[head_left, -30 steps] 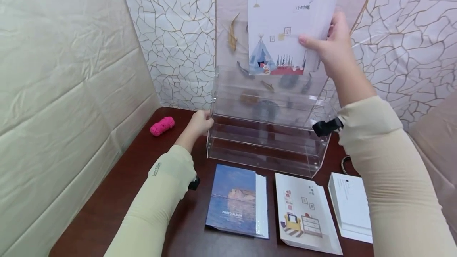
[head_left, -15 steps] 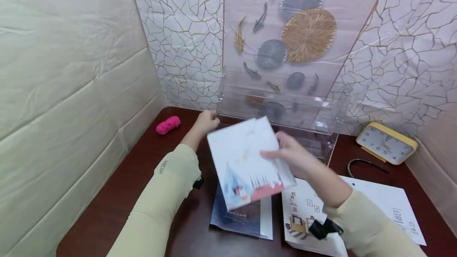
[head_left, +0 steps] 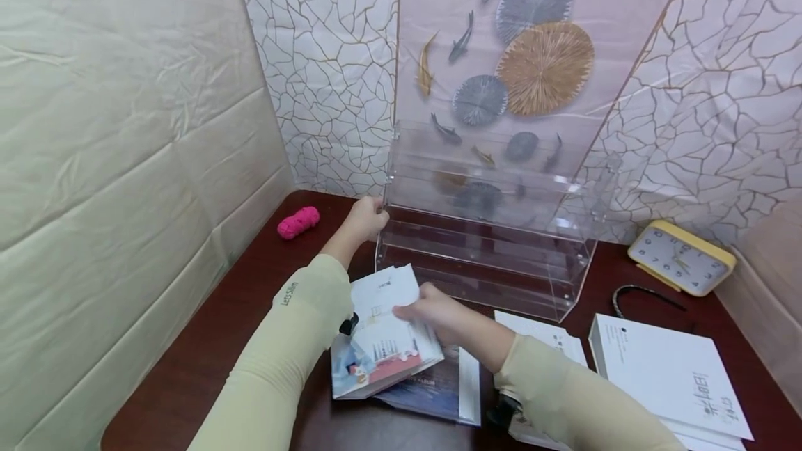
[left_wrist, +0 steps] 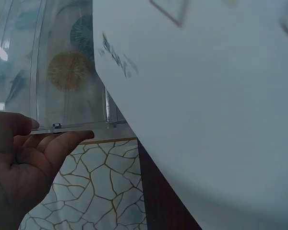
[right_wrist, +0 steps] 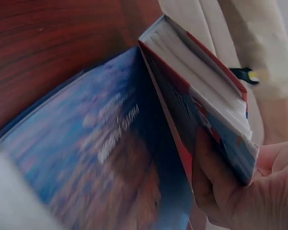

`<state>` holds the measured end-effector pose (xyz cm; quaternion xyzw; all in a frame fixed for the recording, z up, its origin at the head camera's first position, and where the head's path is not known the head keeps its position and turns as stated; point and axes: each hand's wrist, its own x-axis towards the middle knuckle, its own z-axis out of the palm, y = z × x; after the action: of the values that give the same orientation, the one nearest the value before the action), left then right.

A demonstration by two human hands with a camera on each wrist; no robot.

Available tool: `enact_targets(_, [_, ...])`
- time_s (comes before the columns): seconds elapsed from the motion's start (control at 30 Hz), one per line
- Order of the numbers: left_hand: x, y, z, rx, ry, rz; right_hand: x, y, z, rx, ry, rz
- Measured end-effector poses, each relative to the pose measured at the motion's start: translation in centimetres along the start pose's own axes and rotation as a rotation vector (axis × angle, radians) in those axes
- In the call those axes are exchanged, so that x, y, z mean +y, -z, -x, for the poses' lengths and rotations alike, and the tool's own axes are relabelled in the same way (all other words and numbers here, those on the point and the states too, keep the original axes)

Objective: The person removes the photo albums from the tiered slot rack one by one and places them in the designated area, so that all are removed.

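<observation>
My left hand grips the left side of a clear acrylic rack, thumb on one face and fingers on the other in the left wrist view. My right hand holds a white photo album with a blue tent and red rug drawn on its cover. It is tilted and sits above a blue photo album lying on the table, partly covering it. In the right wrist view the white album's page edges show, its lower corner close to the blue cover; contact is unclear.
Pink yarn lies at the far left. Right of the rack are a yellow clock and a dark headband. A white boxy album and another white album, partly behind my right forearm, lie in front.
My right hand has brought the tent album down from above the rack, toward the front left over the blue album. My left hand stays on the rack's side.
</observation>
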<state>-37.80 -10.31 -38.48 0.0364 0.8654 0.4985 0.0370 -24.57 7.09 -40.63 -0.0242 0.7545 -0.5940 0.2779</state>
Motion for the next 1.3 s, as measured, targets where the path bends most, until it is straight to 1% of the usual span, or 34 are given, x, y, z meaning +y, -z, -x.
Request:
enact_targets(0.1, [0.2, -0.1, 0.2, -0.014, -0.021, -0.007, 0.2, -1.2, -0.9, -0.017, 0.002, -0.012])
enact_targets(0.17, [0.5, -0.1, 0.4, -0.011, -0.038, -0.024, 0.2, -1.8, -1.4, -0.016, 0.001, -0.024])
enact_targets(0.3, [0.7, -0.1, 0.5, -0.005, -0.061, -0.033, 0.5, -2.9, -2.3, 0.007, -0.003, -0.047])
enact_targets(0.43, [0.8, 0.0, 0.5, -0.001, -0.070, -0.079, 0.9, -4.3, -2.3, 0.103, 0.019, -0.041])
enact_targets(0.57, [0.9, 0.1, 0.5, 0.005, -0.078, -0.097, 1.4, -6.0, -2.1, 0.223, 0.091, -0.018])
enact_targets(0.67, [0.9, 0.1, 0.4, 0.000, -0.072, -0.069, 1.9, -7.2, -2.3, 0.279, 0.142, -0.022])
enact_targets(0.83, [0.8, -0.1, 0.2, -0.023, -0.051, -0.017, 2.5, -8.9, -2.3, 0.325, 0.213, -0.013])
enact_targets(0.97, [0.6, -0.2, 0.1, -0.019, -0.059, -0.040, 3.0, -9.8, -2.1, 0.349, 0.238, 0.076])
enact_targets(1.03, [0.6, -0.2, 0.1, -0.012, -0.064, -0.065, 3.1, -10.2, -1.9, 0.344, 0.226, 0.159])
enact_targets(1.17, [0.5, 0.1, 0.1, 0.001, -0.078, -0.129, 3.1, -10.8, -1.5, 0.302, 0.211, 0.330])
enact_targets(1.2, [0.5, 0.2, 0.1, 0.003, -0.083, -0.145, 3.1, -10.8, -1.4, 0.290, 0.208, 0.363])
enact_targets(1.3, [0.4, 0.6, 0.2, -0.005, -0.089, -0.153, 3.0, -11.0, -1.3, 0.265, 0.209, 0.429])
